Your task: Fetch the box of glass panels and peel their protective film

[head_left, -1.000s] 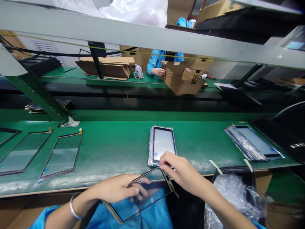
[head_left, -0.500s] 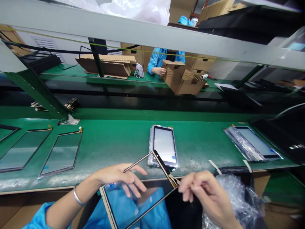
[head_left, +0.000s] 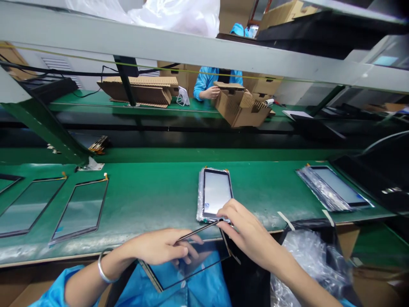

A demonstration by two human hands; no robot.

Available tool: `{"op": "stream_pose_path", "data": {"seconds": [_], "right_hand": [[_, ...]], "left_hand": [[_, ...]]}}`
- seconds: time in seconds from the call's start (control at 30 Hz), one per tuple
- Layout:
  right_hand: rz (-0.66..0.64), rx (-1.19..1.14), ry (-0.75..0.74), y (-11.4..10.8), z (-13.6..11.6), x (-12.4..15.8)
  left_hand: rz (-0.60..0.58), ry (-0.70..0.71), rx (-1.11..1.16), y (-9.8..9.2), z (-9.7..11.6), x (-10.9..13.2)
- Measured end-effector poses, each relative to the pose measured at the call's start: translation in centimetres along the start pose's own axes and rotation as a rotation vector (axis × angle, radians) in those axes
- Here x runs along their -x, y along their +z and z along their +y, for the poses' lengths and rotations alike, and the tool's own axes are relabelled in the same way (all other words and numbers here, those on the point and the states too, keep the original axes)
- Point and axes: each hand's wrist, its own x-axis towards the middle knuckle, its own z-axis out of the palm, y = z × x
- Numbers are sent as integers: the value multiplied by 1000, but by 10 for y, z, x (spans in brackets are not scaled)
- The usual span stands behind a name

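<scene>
A black-framed glass panel (head_left: 204, 260) is held tilted over my lap, in front of the bench edge. My left hand (head_left: 169, 247) grips its upper left edge, with the fingers spread behind and seen through the glass. At the panel's top corner, my right hand (head_left: 234, 219) pinches the frame between thumb and fingers. Just beyond that hand lies a stack of wrapped screens (head_left: 217, 192) on the green bench (head_left: 153, 192). Similar glass panels (head_left: 81, 209) lie flat at the left.
More wrapped screens (head_left: 335, 187) lie at the right. Below the bench edge hangs a black bag (head_left: 330, 243) with clear plastic film (head_left: 306, 256). Across the line, a person in blue (head_left: 207, 83) handles a cardboard box (head_left: 243, 108). A green post (head_left: 54, 123) stands at left.
My right hand has moved up and left from the panel's right corner to its top corner. The panel is tilted flatter. Across the line, the person's other hand now shows on the box.
</scene>
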Motion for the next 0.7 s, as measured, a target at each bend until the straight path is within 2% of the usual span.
{"op": "stream_pose_path", "data": {"seconds": [0.2, 0.43, 0.7], "right_hand": [[-67, 74, -41, -2, -4, 1], [10, 106, -36, 0, 1, 10], [-48, 183, -67, -4, -2, 10]], "left_hand": [[30, 33, -102, 2, 5, 4], [8, -21, -50, 4, 5, -1], [76, 70, -180, 5, 4, 1]]}}
